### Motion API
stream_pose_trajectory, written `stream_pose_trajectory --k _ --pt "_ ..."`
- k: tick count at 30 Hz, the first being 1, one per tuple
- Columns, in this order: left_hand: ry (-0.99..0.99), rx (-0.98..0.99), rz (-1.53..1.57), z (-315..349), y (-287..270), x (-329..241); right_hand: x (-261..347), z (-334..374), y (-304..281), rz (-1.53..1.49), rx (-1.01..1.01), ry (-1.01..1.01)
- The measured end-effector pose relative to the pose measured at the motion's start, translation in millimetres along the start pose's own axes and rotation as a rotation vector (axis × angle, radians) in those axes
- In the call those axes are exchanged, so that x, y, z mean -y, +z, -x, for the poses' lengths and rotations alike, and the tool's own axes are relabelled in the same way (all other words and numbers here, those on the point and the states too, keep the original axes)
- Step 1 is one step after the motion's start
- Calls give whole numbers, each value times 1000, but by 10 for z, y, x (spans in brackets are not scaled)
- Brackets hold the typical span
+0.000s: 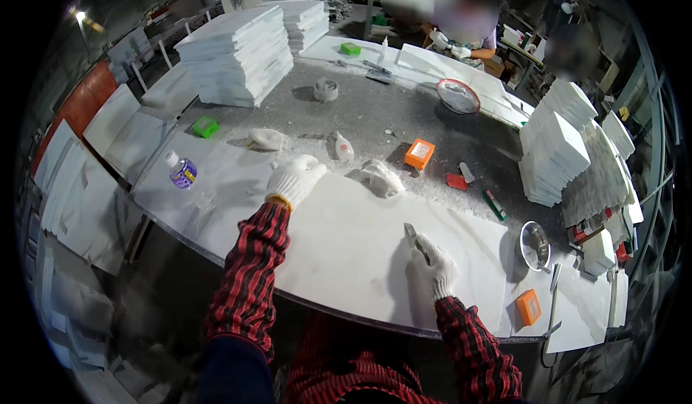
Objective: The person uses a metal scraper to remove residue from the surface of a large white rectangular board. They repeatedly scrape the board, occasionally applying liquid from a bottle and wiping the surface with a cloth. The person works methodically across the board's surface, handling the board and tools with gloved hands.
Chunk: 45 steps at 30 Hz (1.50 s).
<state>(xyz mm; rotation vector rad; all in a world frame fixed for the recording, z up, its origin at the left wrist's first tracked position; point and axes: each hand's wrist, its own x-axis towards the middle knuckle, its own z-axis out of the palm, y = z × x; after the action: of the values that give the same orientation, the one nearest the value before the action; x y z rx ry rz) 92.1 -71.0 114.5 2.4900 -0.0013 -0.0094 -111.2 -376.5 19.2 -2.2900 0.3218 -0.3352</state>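
Observation:
Both my hands wear white knitted gloves. Low over a broad white marble-like slab (346, 238), my right hand (435, 265) grips a scraper (411, 234), its flat metal blade pointing up and left. My left hand (295, 180) is at the slab's far edge with its fingers curled; whether something is inside them is hidden. Just beyond it rest a crumpled white glove or cloth (267, 139) and a small white squeeze bottle (343, 147). A bunched white cloth (382, 178) lies between my hands, by the far edge.
A purple-labelled bottle (182, 170) stands left. Orange boxes (419, 154), a red piece (456, 181) and a metal bowl (534, 246) lie right. Farther back are a round tub (326, 90) and red-rimmed basin (458, 96). Slab stacks (234, 54) flank the table; another person works beyond.

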Motion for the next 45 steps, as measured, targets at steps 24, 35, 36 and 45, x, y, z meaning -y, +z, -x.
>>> stream_pose_trajectory --k 24,35,36,45 --pt "-267 250 -372 -1691 1147 -187 -50 -117 -39 148 46 -40" --pt "-116 149 -243 -1610 1230 -193 -36 -105 -42 172 25 -54" --pt "-122 145 -223 -1595 1231 -194 -34 -102 -47 180 25 -59" --pt "-122 -68 -39 -1267 1185 -200 -27 -107 -77 68 -20 -48"
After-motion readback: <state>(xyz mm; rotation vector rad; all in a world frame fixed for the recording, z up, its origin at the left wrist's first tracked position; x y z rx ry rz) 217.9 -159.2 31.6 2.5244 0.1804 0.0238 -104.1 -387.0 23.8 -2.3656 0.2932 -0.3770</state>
